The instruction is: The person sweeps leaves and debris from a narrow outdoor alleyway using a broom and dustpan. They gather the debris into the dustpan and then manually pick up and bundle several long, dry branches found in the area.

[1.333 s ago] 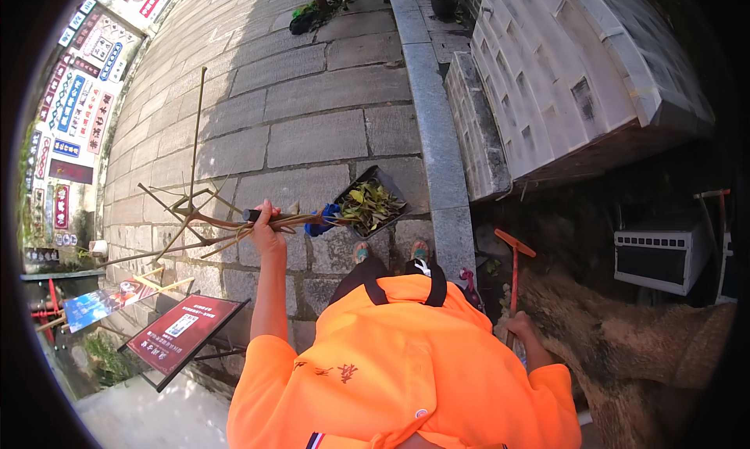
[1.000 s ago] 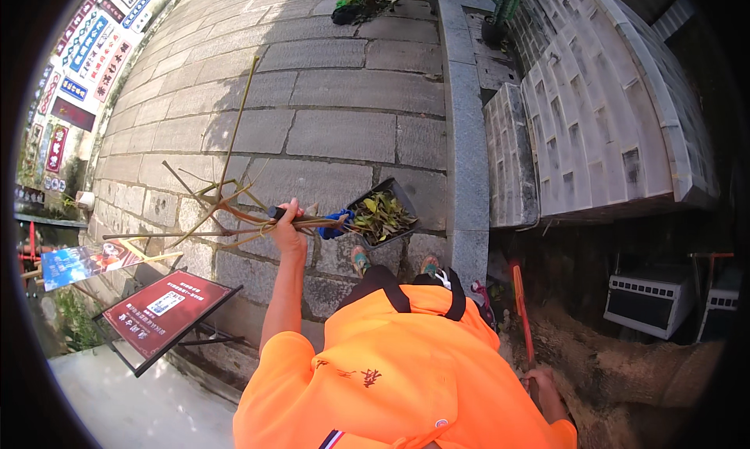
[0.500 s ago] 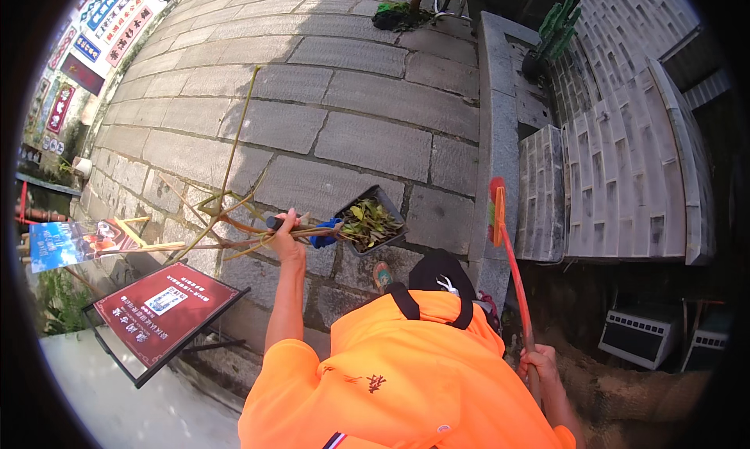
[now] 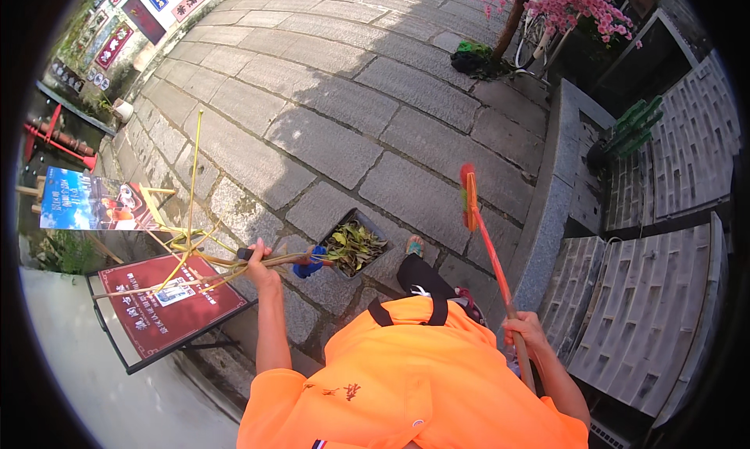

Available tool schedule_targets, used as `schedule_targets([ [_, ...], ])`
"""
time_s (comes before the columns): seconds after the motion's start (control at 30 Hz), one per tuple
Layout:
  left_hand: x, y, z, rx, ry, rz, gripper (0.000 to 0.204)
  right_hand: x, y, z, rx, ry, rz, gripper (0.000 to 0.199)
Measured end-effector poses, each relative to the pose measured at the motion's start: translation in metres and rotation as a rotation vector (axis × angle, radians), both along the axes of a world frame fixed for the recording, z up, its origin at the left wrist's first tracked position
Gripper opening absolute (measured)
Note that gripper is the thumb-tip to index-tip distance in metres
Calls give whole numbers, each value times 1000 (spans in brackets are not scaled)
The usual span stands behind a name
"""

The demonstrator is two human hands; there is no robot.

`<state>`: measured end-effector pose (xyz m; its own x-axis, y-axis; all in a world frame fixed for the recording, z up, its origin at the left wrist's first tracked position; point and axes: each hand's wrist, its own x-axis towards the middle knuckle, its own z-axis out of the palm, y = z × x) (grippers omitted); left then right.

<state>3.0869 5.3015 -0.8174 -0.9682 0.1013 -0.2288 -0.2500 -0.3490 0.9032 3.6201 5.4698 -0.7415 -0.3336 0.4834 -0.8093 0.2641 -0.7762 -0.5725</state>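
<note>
My left hand is closed around a bundle of bare branches together with the black-ended handle of a dustpan. The branches fan out to the left, over a red sign. The dark square dustpan hangs or rests to the right of that hand; I cannot tell whether it touches the paving. Brown and green leaves fill it, and a blue piece sits where the handle meets it. My right hand grips the shaft of a broom, whose orange-red head points forward.
A red sign board on a black frame stands at the left, beside a blue picture board. Stone paving stretches ahead. On the right run a stone curb, grey slatted panels and a potted cactus. Pink blossoms show beyond.
My view has turned, so the surroundings sit rotated clockwise and the pink blossoms have come into sight. The broom and right hand appear further left, and the left hand lies slightly lower and further left.
</note>
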Motion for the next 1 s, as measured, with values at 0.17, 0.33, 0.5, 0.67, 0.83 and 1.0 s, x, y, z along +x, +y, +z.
schedule_targets([
  [0.17, -51, 60, 20, 16, 2, 106, 18, -57, 125, -23, 2, -44, 159, 9],
  [0.33, -92, 162, 40, 13, -51, 141, 16, -109, 234, -25, 2, -114, 279, 9],
  [0.5, -153, 268, 30, -63, 28, 223, 15, -173, 346, -42, -2, -125, 337, 11],
  [0.67, -243, 390, -13, -109, -83, 171, 16, -241, 462, -80, -44, -192, 282, 14],
  [0.83, -311, 559, 10, -52, -124, 61, 15, -300, 567, -76, -59, -238, 193, 13],
  [1.0, -397, 698, 2, -95, -24, -5, 16, -370, 672, -72, -113, -284, 101, 12],
])
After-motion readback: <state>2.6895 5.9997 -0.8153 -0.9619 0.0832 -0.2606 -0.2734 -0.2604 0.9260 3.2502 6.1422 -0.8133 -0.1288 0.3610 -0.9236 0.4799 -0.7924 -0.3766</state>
